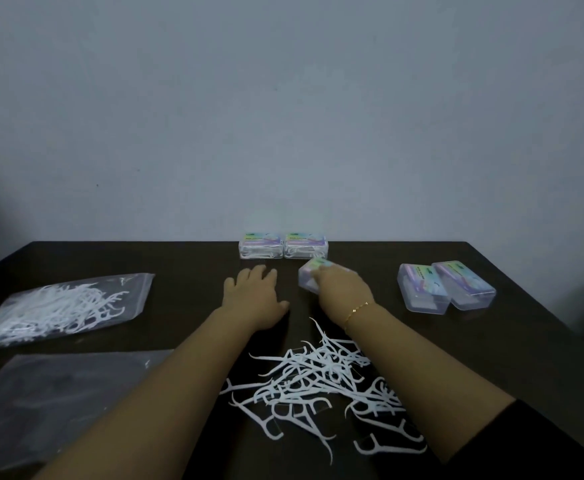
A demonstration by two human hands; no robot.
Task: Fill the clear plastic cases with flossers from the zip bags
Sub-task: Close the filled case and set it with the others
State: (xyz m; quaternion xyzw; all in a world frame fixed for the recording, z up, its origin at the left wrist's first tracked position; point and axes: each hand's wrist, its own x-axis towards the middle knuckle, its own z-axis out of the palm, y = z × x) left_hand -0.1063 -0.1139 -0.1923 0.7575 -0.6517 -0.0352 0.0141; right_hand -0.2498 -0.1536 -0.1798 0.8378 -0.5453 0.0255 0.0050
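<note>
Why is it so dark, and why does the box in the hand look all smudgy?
Head view: the light is dim, so the table looks nearly black; the case gripped by the right hand is smeared by motion blur; the flosser pile and left hand look sharper; the table's edges splay from the wide lens.

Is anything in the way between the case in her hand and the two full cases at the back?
Nothing visible. The right hand holds the case just in front of the two filled cases, with only bare table between them.

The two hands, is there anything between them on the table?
No. In the head view, only bare dark table shows between the left hand and the right hand.
</note>
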